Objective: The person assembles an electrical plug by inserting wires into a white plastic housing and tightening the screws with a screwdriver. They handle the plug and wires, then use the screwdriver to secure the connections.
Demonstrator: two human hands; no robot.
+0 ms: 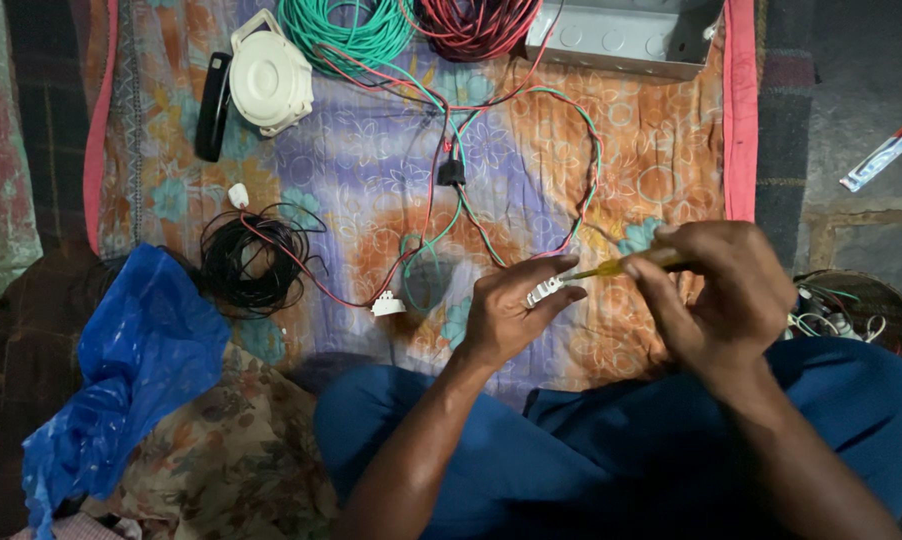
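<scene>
Floral quilt point(371, 170) on floor, wire coils scattered. Left hand point(506, 315) pinches small white fitting point(545, 290); right hand point(716, 295) closed around yellow screwdriver point(621, 266), tip touching fitting, above lap.

Just beyond the left hand point(511, 315) pinching the small white connector point(545, 291), red and green wires point(581, 190) loop across the quilt point(661, 150), with a black plug point(451, 173) in the middle. Left of the grip lie a white fitting point(388, 304) and a black wire coil point(254, 262), then a blue bag point(136, 360). Patterned cloth right of the loops, toward the grey metal box point(621, 35), lies bare.
</scene>
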